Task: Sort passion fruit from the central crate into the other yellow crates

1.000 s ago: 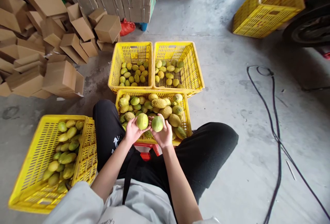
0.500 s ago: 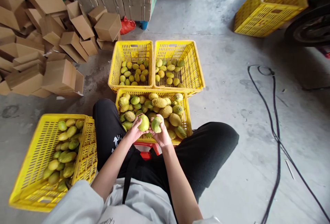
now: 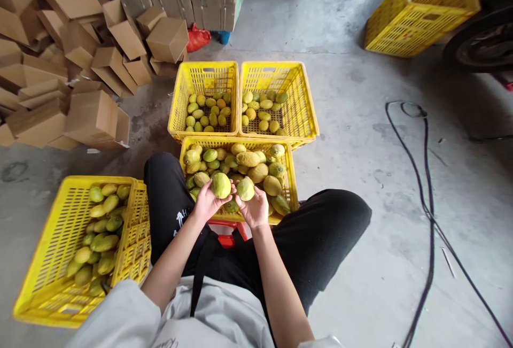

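My left hand (image 3: 206,202) holds a round yellow-green fruit (image 3: 220,185), its fingers beneath and around it. In my right hand (image 3: 257,209) is a slightly smaller yellow-green fruit (image 3: 245,189), resting on the fingers. Both hands are close together, palms turned up, over the near edge of a yellow plastic crate (image 3: 294,193) between my knees. That crate is full of similar fruit (image 3: 247,159), some smooth and greenish, others rough and yellow-brown. The exact kind of fruit cannot be made out.
Two yellow crates (image 3: 203,135) (image 3: 310,107) with fewer fruits stand just beyond. At my left is another fruit-filled crate (image 3: 40,252). Cardboard boxes (image 3: 92,115) lie heaped at far left. A black cable (image 3: 429,203) crosses the floor at right; one more crate (image 3: 401,16) stands behind.
Both hands have turned palms further up, and the two fruits now show more of their upper faces. The left fruit has shifted slightly left and up.
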`<action>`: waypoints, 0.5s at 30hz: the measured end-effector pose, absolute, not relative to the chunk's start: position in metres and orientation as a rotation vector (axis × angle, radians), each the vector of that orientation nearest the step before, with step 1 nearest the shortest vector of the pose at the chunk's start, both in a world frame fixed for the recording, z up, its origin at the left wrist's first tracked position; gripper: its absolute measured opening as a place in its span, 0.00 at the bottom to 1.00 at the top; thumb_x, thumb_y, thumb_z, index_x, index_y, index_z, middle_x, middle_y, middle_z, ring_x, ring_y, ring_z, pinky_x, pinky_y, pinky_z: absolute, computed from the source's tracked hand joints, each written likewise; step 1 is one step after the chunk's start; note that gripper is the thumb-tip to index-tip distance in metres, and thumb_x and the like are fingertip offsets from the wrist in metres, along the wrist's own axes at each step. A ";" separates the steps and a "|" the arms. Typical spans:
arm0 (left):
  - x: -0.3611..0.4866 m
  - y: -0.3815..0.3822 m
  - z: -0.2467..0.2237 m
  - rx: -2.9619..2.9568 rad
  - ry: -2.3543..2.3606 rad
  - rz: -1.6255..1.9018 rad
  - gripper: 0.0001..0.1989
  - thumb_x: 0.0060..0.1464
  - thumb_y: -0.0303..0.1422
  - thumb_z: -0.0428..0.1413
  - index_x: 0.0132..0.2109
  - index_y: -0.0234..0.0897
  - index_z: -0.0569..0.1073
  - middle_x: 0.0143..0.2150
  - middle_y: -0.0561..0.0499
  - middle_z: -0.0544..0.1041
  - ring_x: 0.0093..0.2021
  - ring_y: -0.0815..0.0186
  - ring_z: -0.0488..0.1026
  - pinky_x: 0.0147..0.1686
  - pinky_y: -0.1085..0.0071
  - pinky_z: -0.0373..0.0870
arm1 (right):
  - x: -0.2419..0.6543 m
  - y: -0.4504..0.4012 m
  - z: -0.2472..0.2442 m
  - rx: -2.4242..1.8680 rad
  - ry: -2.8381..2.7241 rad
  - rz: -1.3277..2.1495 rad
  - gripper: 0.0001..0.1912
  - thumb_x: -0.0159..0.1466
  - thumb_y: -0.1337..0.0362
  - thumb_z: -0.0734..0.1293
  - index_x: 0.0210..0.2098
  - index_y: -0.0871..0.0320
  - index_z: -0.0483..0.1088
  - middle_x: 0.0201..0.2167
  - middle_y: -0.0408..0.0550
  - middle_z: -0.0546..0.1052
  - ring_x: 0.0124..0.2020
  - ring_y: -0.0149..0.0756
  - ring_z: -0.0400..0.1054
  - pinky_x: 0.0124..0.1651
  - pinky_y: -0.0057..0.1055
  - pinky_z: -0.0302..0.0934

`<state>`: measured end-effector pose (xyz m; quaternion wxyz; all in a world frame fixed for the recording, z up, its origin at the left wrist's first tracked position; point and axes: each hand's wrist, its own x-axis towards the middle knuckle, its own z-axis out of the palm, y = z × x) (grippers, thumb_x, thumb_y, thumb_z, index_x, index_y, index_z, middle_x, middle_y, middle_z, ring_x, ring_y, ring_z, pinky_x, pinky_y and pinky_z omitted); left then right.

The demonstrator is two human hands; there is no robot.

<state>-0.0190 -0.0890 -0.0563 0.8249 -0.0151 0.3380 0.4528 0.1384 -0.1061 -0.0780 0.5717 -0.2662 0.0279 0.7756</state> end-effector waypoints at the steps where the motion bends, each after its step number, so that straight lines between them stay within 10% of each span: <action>1: -0.019 -0.089 -0.057 -0.019 0.729 0.958 0.22 0.63 0.39 0.50 0.57 0.28 0.69 0.46 0.35 0.79 0.46 0.52 0.79 0.36 0.65 0.78 | 0.138 -0.105 -0.079 -0.642 0.064 1.829 0.15 0.59 0.58 0.71 0.45 0.53 0.72 0.41 0.46 0.82 0.38 0.36 0.78 0.34 0.30 0.76; 6: -0.018 -0.093 -0.070 0.082 0.718 0.949 0.18 0.61 0.38 0.56 0.56 0.42 0.67 0.43 0.44 0.79 0.37 0.58 0.81 0.25 0.72 0.74 | 0.130 -0.104 -0.081 -0.723 -0.031 1.828 0.21 0.56 0.50 0.74 0.42 0.55 0.72 0.36 0.47 0.80 0.29 0.34 0.75 0.22 0.25 0.70; 15: -0.020 -0.093 -0.072 0.013 0.732 0.912 0.17 0.61 0.38 0.51 0.55 0.38 0.70 0.41 0.43 0.79 0.35 0.57 0.80 0.29 0.63 0.78 | 0.131 -0.105 -0.079 -0.752 -0.122 1.793 0.14 0.55 0.52 0.72 0.34 0.53 0.69 0.31 0.42 0.75 0.25 0.30 0.68 0.21 0.24 0.63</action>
